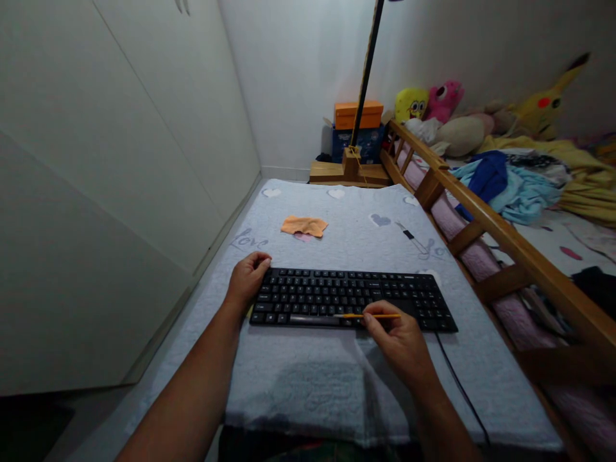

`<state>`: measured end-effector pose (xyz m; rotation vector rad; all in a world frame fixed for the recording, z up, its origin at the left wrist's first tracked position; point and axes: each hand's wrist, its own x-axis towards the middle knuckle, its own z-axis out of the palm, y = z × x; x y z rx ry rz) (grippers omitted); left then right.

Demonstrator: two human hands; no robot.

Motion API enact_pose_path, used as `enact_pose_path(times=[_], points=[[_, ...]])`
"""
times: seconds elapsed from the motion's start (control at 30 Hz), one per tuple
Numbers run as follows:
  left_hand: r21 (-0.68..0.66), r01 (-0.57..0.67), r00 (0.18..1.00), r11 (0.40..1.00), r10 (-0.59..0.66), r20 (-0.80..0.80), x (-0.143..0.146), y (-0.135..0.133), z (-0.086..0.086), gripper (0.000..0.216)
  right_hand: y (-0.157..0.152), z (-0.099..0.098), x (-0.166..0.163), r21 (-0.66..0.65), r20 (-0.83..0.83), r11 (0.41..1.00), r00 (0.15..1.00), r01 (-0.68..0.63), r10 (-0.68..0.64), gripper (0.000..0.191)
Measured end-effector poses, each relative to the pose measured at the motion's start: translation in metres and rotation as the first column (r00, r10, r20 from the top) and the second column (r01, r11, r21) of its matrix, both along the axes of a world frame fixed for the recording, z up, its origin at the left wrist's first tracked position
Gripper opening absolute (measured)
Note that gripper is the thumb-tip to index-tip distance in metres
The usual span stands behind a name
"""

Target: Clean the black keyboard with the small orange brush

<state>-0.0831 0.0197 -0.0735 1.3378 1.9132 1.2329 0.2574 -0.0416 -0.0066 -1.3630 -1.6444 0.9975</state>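
A black keyboard point(351, 297) lies across a pale blue blanket point(298, 378). My left hand point(246, 280) grips its left end, fingers curled over the top corner. My right hand point(398, 340) rests at the keyboard's front edge and pinches a thin yellow stick point(366, 316), maybe a small brush, that lies level over the bottom row of keys, pointing left.
An orange cloth point(304, 225) lies beyond the keyboard, and a small black-handled tool point(408, 233) sits to the right. A wooden bed rail point(486, 221) runs along the right, with plush toys point(436, 102) and clothes behind it. White cabinet doors point(96, 192) close the left. The keyboard's cable point(457, 382) trails toward me.
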Motion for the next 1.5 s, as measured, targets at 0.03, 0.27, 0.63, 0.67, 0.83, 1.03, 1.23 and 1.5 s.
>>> enact_pose_path(times=[0.03, 0.27, 0.63, 0.67, 0.83, 1.03, 1.23, 1.5], points=[[-0.001, 0.0, 1.0, 1.0, 0.0, 0.001, 0.0, 0.0, 0.0, 0.032, 0.0, 0.0, 0.004, 0.003, 0.014, 1.0, 1.0, 0.009, -0.009, 0.024], [0.001, 0.002, 1.0, 1.0, -0.002, -0.006, 0.001, -0.001, 0.002, 0.03, 0.001, 0.0, 0.028, 0.008, 0.095, 0.996, 0.991, 0.089, -0.09, 0.025], [0.005, 0.013, 1.0, 1.0, -0.013, -0.012, -0.001, 0.0, 0.001, 0.031, -0.004, 0.011, 0.053, 0.121, 0.133, 0.96, 0.954, 0.254, -0.269, 0.021], [0.004, 0.012, 1.0, 1.0, -0.012, -0.013, -0.001, 0.0, 0.001, 0.031, -0.006, 0.012, 0.051, 0.114, 0.1, 0.966, 0.965, 0.233, -0.244, 0.022], [0.002, 0.011, 1.0, 1.0, -0.011, -0.007, -0.001, 0.0, -0.001, 0.031, -0.012, 0.007, 0.022, 0.027, -0.007, 0.999, 1.0, 0.027, -0.026, 0.023], [0.0, 0.009, 0.999, 1.0, -0.009, -0.037, -0.002, 0.001, -0.001, 0.031, -0.012, -0.002, 0.006, 0.031, 0.011, 0.999, 1.0, 0.012, -0.012, 0.023], [0.0, 0.008, 0.999, 1.0, -0.008, -0.043, -0.002, 0.0, -0.001, 0.031, -0.009, -0.005, 0.031, 0.059, 0.081, 0.993, 0.991, 0.098, -0.103, 0.023], [0.013, 0.003, 0.999, 1.0, -0.003, -0.049, -0.003, 0.001, -0.003, 0.031, -0.011, -0.001, 0.031, 0.095, -0.003, 0.991, 0.996, 0.093, -0.093, 0.021]])
